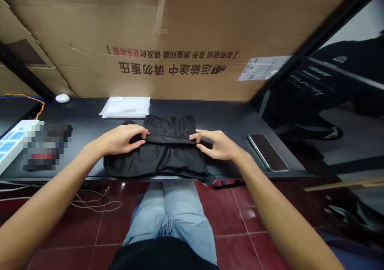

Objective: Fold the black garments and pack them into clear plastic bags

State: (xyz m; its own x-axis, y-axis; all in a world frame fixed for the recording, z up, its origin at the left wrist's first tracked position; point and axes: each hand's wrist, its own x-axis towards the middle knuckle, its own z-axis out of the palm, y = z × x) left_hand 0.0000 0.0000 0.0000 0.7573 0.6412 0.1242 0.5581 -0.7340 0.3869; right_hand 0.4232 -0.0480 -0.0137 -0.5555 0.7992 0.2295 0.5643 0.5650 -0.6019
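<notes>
A black garment [162, 160] lies partly folded on the dark table, its lower side at the front edge. Across its middle runs a raised fold. My left hand [129, 138] pinches the left end of this fold between thumb and fingers. At the fold's right end, my right hand [214, 143] pinches the cloth in the same way. A narrower part of the garment lies flat beyond both hands.
A white plastic packet [126, 107] lies behind the garment. On the right is a phone [268, 153]; on the left, a power strip [15, 142] and a blurred dark item [46, 148]. Cardboard [180, 30] stands along the back. A white round object [62, 98] sits back left.
</notes>
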